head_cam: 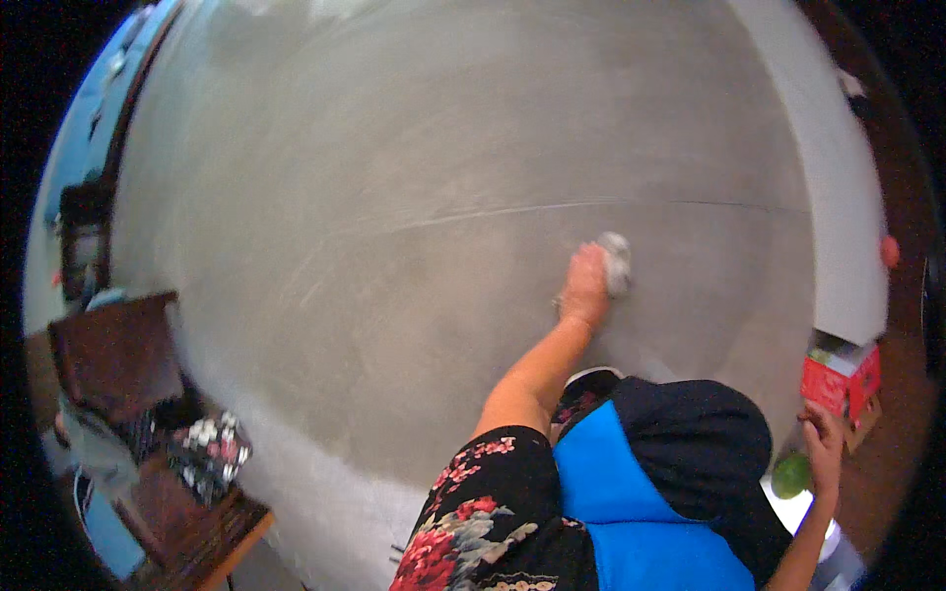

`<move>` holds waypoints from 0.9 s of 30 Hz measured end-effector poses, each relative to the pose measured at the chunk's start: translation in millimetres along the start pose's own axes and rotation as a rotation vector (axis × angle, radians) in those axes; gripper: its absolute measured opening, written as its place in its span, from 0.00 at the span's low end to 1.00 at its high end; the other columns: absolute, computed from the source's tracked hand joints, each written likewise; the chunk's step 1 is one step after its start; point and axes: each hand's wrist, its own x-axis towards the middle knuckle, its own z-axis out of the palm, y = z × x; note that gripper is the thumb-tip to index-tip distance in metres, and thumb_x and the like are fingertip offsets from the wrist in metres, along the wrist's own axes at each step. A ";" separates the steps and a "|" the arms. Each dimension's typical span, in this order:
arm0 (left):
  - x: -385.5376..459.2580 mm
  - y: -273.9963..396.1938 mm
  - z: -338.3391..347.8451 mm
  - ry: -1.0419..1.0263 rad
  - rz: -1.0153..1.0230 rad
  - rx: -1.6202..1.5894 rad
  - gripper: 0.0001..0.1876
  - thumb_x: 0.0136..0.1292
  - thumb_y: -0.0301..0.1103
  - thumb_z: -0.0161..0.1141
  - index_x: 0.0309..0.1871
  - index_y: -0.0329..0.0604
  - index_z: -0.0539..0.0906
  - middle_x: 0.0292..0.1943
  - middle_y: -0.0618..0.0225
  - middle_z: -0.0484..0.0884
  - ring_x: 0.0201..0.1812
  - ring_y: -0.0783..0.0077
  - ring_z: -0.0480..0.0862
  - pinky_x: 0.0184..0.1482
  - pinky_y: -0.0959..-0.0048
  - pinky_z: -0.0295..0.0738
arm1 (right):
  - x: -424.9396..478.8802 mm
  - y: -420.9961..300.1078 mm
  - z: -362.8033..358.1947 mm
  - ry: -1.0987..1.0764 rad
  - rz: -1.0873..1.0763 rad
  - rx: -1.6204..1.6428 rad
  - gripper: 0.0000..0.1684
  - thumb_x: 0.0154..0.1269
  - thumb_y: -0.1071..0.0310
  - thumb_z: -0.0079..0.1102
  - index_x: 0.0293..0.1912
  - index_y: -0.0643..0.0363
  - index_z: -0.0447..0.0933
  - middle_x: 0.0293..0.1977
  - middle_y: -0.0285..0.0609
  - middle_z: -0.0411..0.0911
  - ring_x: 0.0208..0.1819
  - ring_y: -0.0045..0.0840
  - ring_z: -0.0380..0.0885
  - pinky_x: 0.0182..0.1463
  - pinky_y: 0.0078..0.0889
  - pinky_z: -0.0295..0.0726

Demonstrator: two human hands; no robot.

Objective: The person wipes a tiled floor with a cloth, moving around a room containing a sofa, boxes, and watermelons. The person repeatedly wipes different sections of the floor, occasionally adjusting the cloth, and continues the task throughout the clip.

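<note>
My left hand (587, 284) is held low over the smooth grey floor (414, 310), blurred by motion. It grips a whitish wad, probably a cloth (618, 264), pressed against the floor. A thin pale line runs across the floor just beyond it. At the right, my right hand (822, 439) has its fingers partly curled beside a red box (839, 380). Whether it touches the box or holds anything is unclear. A round green object (791, 476) lies just left of my right wrist. My bent knee (695, 421) in dark trousers is between the two arms.
On the left stands a dark wooden chair (118, 354) with patterned fabric (214, 451) on its seat. A light raised ledge (842, 192) borders the floor on the right. A dark piece of furniture (85, 240) stands at the far left by a blue wall.
</note>
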 end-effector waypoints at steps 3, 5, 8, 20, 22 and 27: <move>-27.7 62.6 63.8 -0.406 0.465 -0.166 0.26 0.60 0.27 0.50 0.64 0.37 0.65 0.65 0.53 0.65 0.68 0.54 0.61 0.70 0.62 0.54 | 3.1 -25.5 16.9 -0.024 0.004 0.009 0.17 0.59 0.78 0.51 0.49 0.62 0.75 0.40 0.39 0.78 0.45 0.23 0.76 0.52 0.26 0.73; -29.3 72.3 80.3 -0.523 0.796 -0.151 0.27 0.57 0.30 0.55 0.62 0.40 0.68 0.63 0.54 0.67 0.67 0.55 0.63 0.69 0.64 0.57 | 2.2 -29.3 21.7 -0.015 -0.061 0.023 0.15 0.58 0.77 0.52 0.47 0.63 0.75 0.39 0.41 0.78 0.43 0.23 0.76 0.51 0.26 0.74; -21.5 91.1 69.9 -0.642 0.457 -0.505 0.25 0.54 0.24 0.57 0.59 0.42 0.72 0.60 0.54 0.72 0.62 0.53 0.70 0.65 0.60 0.63 | -15.4 -28.0 -2.6 0.040 -0.002 -0.053 0.15 0.57 0.77 0.53 0.46 0.64 0.76 0.40 0.42 0.79 0.43 0.24 0.77 0.52 0.28 0.75; 196.8 -99.8 -27.7 0.259 -0.036 -0.039 0.21 0.58 0.30 0.59 0.56 0.37 0.73 0.56 0.53 0.75 0.58 0.53 0.73 0.62 0.62 0.65 | -2.9 107.3 135.5 -0.592 0.048 -0.126 0.32 0.54 0.58 0.63 0.60 0.52 0.70 0.54 0.51 0.73 0.60 0.43 0.66 0.65 0.42 0.63; 188.6 -29.5 -15.7 0.087 -0.002 -0.060 0.22 0.57 0.29 0.58 0.56 0.38 0.73 0.57 0.54 0.74 0.60 0.51 0.70 0.62 0.62 0.65 | -5.5 112.8 204.2 -0.837 -0.139 0.068 0.28 0.59 0.57 0.57 0.59 0.52 0.69 0.51 0.51 0.74 0.58 0.44 0.68 0.60 0.46 0.67; 94.2 81.7 65.0 -0.390 0.363 -0.038 0.25 0.60 0.31 0.54 0.61 0.35 0.67 0.61 0.48 0.69 0.63 0.48 0.66 0.66 0.58 0.58 | -55.3 121.2 298.5 -0.863 -0.113 0.043 0.26 0.63 0.52 0.48 0.56 0.56 0.69 0.50 0.53 0.74 0.55 0.47 0.70 0.56 0.49 0.69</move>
